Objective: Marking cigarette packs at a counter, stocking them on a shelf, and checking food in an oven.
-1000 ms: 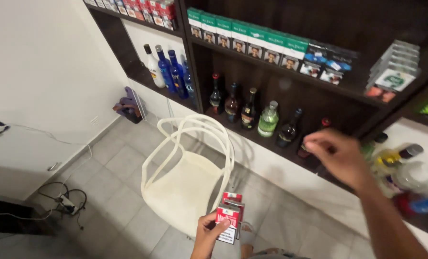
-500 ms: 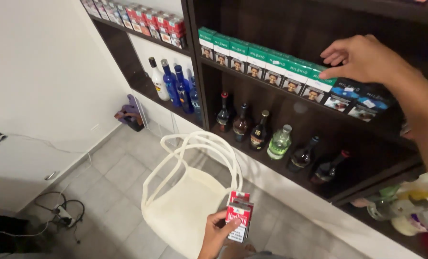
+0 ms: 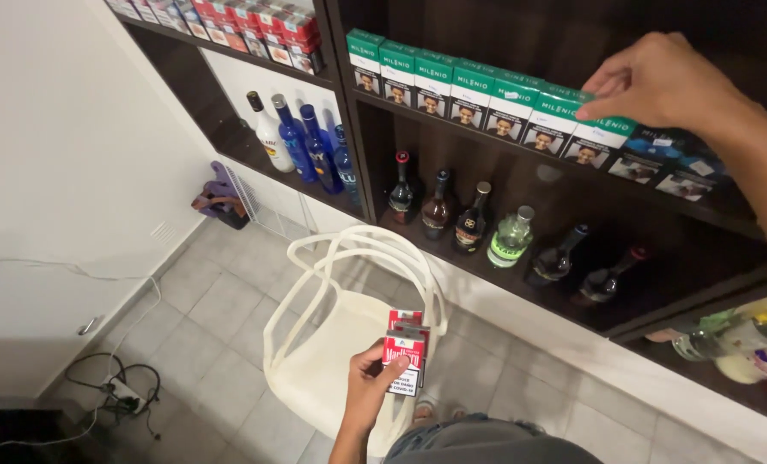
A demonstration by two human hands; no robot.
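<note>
My left hand (image 3: 368,388) holds two red and white cigarette packs (image 3: 406,351) low in front of me, above a white plastic chair (image 3: 340,318). My right hand (image 3: 658,82) is raised to the upper dark shelf, with its fingertips pinching the top of a green cigarette pack (image 3: 596,139) at the right end of a row of green packs (image 3: 452,90). Dark blue packs (image 3: 680,167) stand just right of that green row, partly hidden by my arm.
Several liquor bottles (image 3: 474,215) line the lower shelf, and blue bottles (image 3: 310,146) stand in the left bay. Red packs (image 3: 255,21) fill the top left shelf. Cables and a power strip (image 3: 117,391) lie on the tiled floor by the white wall.
My right hand rose from the bottle shelf to the row of green packs and closed its fingertips on one. The view tilted upward. My left hand kept the red packs.
</note>
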